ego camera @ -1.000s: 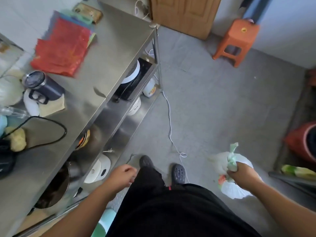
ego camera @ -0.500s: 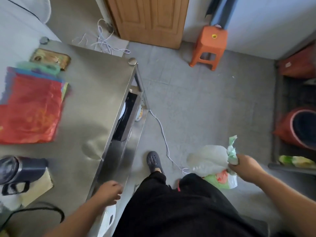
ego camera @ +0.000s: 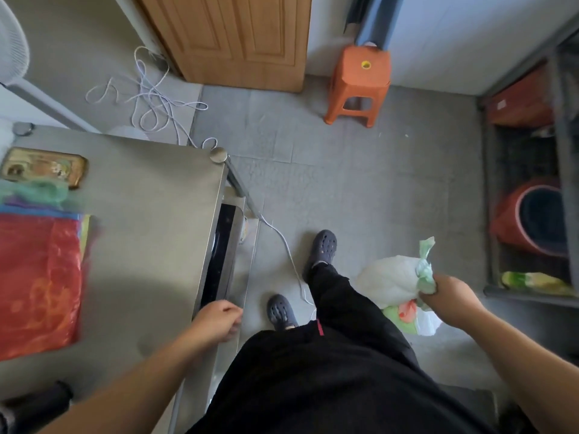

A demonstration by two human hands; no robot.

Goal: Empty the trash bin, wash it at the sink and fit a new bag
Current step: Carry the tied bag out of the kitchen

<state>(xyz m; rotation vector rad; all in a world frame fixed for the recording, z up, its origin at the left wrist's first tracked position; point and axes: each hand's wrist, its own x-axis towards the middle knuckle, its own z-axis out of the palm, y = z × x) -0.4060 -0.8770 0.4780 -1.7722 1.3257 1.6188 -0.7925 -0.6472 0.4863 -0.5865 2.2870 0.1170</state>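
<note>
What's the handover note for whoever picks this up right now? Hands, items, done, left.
Right hand: grips the knotted neck of the full trash bag, which hangs clear of the floor.
Left hand: loosely curled, holds nothing, beside the edge of the steel table.
Done: bag is tied and out of its bin.
Left: drop the bag, wash the bin, fit a new bag. Sink not in view. Watch the white cable across the floor by the feet.

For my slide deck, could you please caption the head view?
Right hand carries a tied trash bag past a steel table, toward a wooden door.
</note>
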